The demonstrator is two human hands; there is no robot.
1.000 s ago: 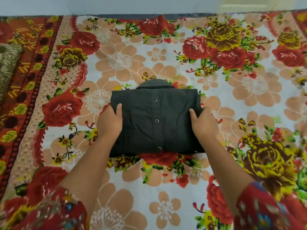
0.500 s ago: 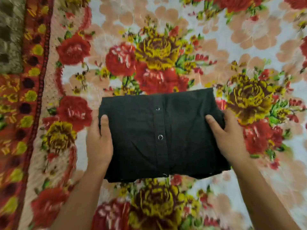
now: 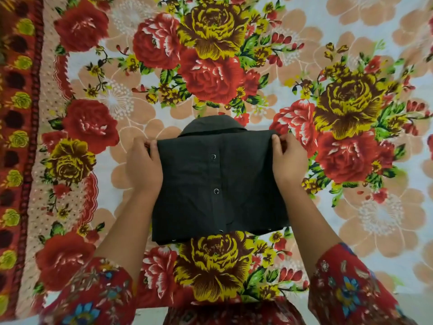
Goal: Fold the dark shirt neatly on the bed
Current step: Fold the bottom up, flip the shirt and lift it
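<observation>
Since before, both grips slid to the far corners: left hand point(image 3: 143, 165) and right hand point(image 3: 288, 160) pinching the folded shirt point(image 3: 218, 184), collar point(image 3: 212, 125) now showing beyond them.

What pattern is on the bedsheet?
Large red and yellow roses on the bedsheet, seen from the head view.

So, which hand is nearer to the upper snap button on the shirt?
Left, only slightly. The left hand grips the dark shirt's left edge, thumb on top; the right hand grips the right edge, a bit farther from the upper snap button.
</observation>
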